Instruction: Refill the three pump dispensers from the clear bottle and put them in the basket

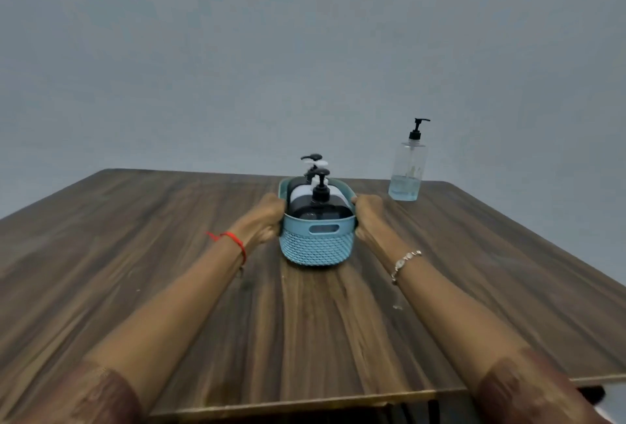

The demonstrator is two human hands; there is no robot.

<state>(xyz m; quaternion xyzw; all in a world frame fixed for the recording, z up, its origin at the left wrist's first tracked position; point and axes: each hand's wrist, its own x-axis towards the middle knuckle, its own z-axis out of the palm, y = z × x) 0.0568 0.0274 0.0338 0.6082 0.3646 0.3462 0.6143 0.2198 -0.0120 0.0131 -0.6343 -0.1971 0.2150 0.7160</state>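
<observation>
Sleeves: two dark red sleeves (pixel 84 396) are showing at the bottom edge, nearest the camera, one on each arm.
Arms: both bare arms are reaching forward over the table, one on each side of the basket.
Table: a brown wooden table (pixel 169 254) is filling the lower half of the view, with a grey wall (pixel 305 51) behind it.
Left hand: the left hand (pixel 267 220) is gripping the left side of the basket, with its fingers curled around the rim.
Right hand: the right hand (pixel 367 217) is gripping the right side of the basket in the same way.
Red thread: a red thread (pixel 233 240) is sitting on the left wrist.
Bracelet: a silver bracelet (pixel 404 262) is sitting on the right wrist.
Basket: the small blue basket (pixel 316 244) is sitting between the two hands near the middle of the table. It is not clear if its bottom is touching the wood.
Dispensers: three dispensers (pixel 320 207) are standing upright inside the basket in a row going away from the camera. The front one is black, the middle one is white, and only the black pump top of the back one is showing.
Bottle: the clear bottle (pixel 408 171) is standing upright by itself at the far right of the table, well apart from the basket. It is wearing a black pump top, and a little pale blue liquid is sitting at its bottom.
</observation>
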